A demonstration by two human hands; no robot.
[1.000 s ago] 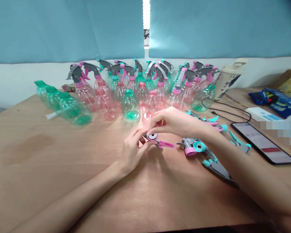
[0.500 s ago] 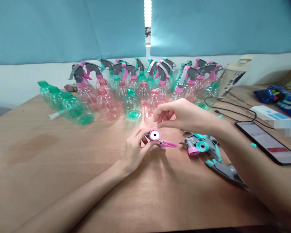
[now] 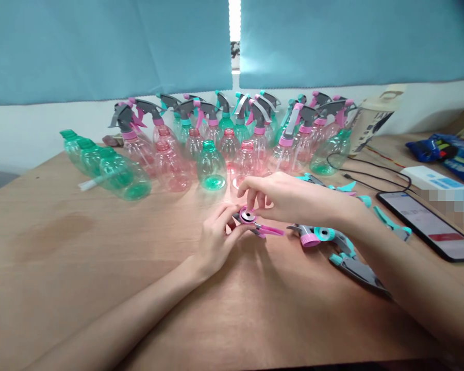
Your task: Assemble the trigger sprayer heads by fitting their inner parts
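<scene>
My left hand (image 3: 216, 237) is closed around a pink and grey spray trigger head (image 3: 269, 230), its round collar turned up toward me. Inside the collar sits a white washer (image 3: 248, 215) with a dark hole, now tilted with a dark gap along its lower edge. My right hand (image 3: 282, 196) reaches over from the right, thumb and fingertips pinched at the washer's upper edge. On the table to the right lie loose trigger heads, among them one with a pink collar (image 3: 310, 240) and one with a turquoise collar (image 3: 325, 234).
Clear pink and green bottles stand behind my hands, including an open green bottle (image 3: 212, 170); many at the back carry trigger heads. Green bottles (image 3: 126, 175) lean at left beside white tubes (image 3: 93, 182). A phone (image 3: 433, 226), black cable (image 3: 386, 174) and cup (image 3: 371, 123) are at right.
My right hand has come down onto the collar, and the washer has gone from flat to tilted. My left hand stays in place with the trigger head.
</scene>
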